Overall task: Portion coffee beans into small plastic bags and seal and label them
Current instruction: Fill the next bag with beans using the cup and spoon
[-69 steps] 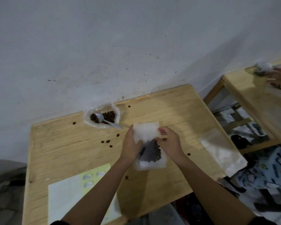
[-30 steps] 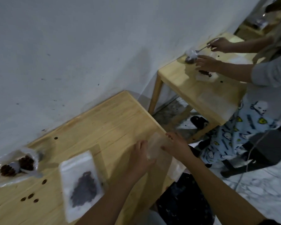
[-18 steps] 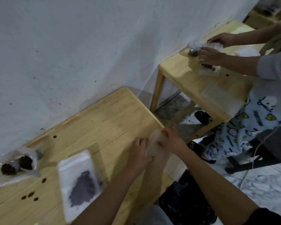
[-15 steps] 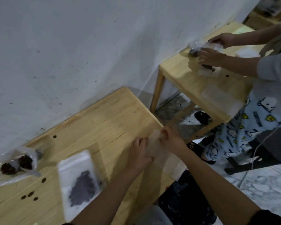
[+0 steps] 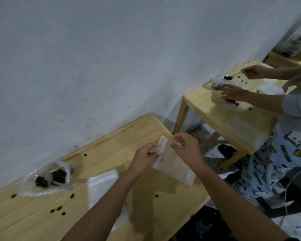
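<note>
Lifted off the wooden bench [image 5: 125,136] since a moment ago, the empty clear plastic zip bag [image 5: 172,164] hangs over its right edge, mouth up. Left grip [image 5: 143,160] and right grip [image 5: 188,150] each pinch one lip, likely to part it for filling; the filled white bean bag [image 5: 101,185] lies mid-bench under the left forearm

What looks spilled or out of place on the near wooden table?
Several loose coffee beans lie scattered on the table, outside the open bag of beans, so they look spilled. The empty bag pinched by the left hand and the right hand looks intact.
</note>
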